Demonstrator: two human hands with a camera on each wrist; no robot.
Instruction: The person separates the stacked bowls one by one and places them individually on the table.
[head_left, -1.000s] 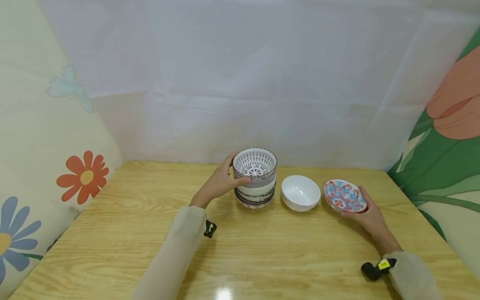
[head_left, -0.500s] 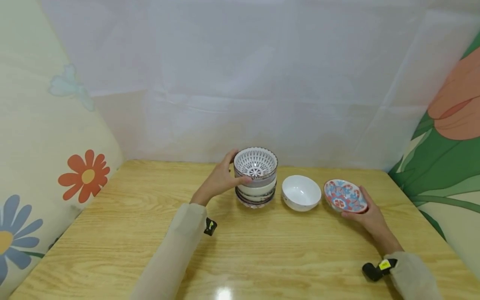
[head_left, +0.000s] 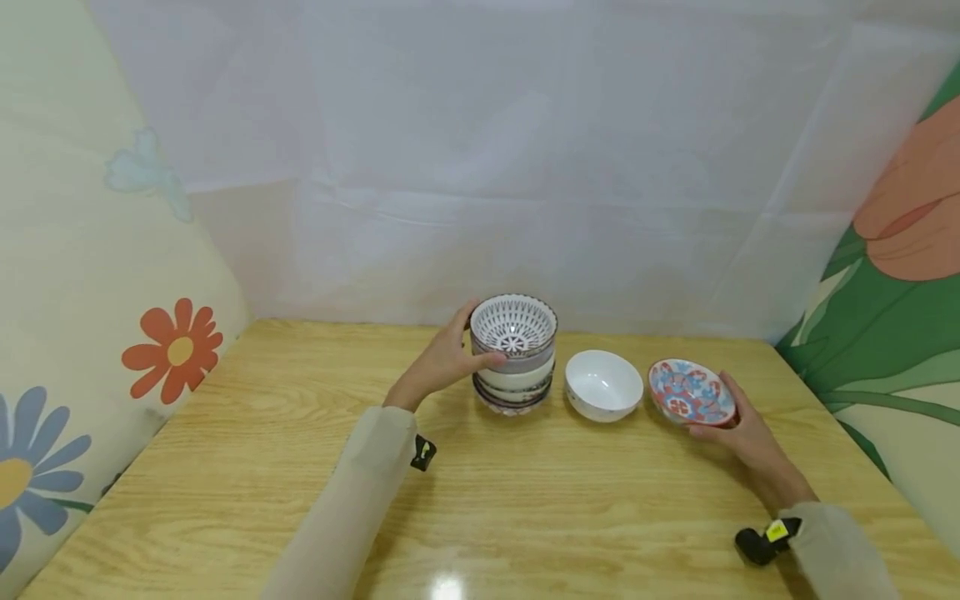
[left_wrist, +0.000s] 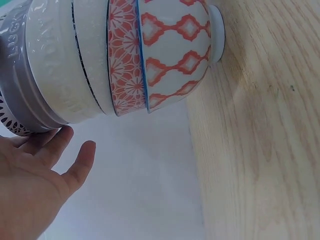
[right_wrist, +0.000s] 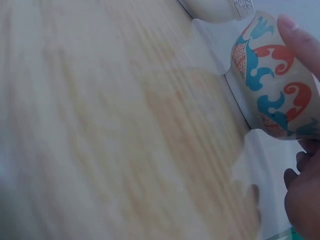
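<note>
Nearest: two pale sleeves, reaching in over the worktop. A black wrist device with a yellow patch sits at the right cuff; a similar one shows at the left cuff. Bright glare spot on the worktop between the forearms.

Hands: the right hand pinches the red-and-blue bowl by its right side, thumb at the near rim. Bowl tilted, mouth towards the left and the wearer, located towards the worktop's far right corner; cannot tell whether its foot fully touches the surface. Left hand grips the upper part of the bowl stack, thumb across the near side, fingers round the left; left wrist view shows two fingers splayed off the wall.

Stack: upright, near the middle of the worktop's far edge. Bottom, the red-diamond bowl, foot on the wood; higher, cream bowls, then a grey bowl; top bowl white inside with dark radiating marks.

White bowl: upright, between the stack and the red-and-blue bowl, near both.

Farthest: pale cloth behind the far edge, flower-printed panels along both side edges
</note>
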